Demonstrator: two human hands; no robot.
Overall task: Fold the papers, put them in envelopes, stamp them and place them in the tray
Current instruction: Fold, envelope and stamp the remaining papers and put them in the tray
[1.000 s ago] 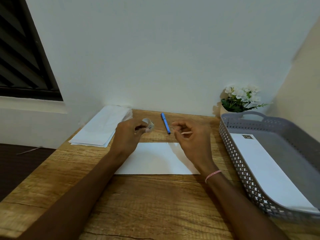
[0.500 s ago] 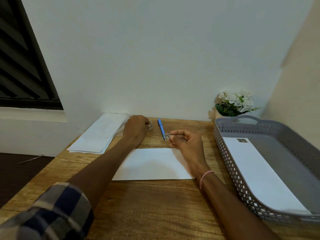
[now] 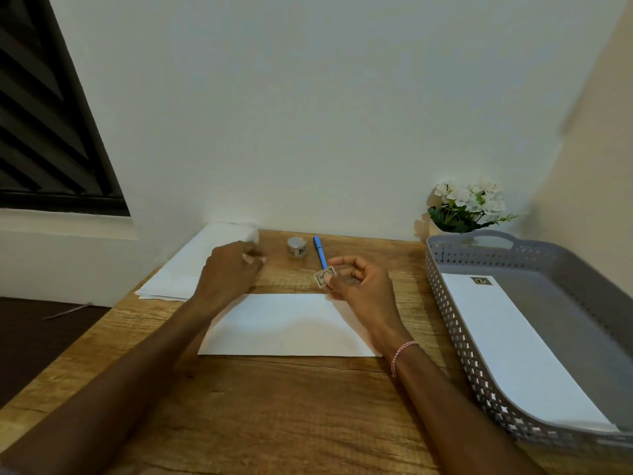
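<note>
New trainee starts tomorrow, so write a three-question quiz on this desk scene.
1. True or false: the roll stands on the table, free of both hands.
2. The right hand pinches: A pen, B stamp, C roll?
3. How many envelopes lie in the tray?
Key: 1 true; 2 B; 3 one.

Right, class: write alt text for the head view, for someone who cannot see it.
The right hand pinches a stamp near an envelope on a desk; the left hand is by a paper stack. A stamped envelope lies in a grey tray.
</note>
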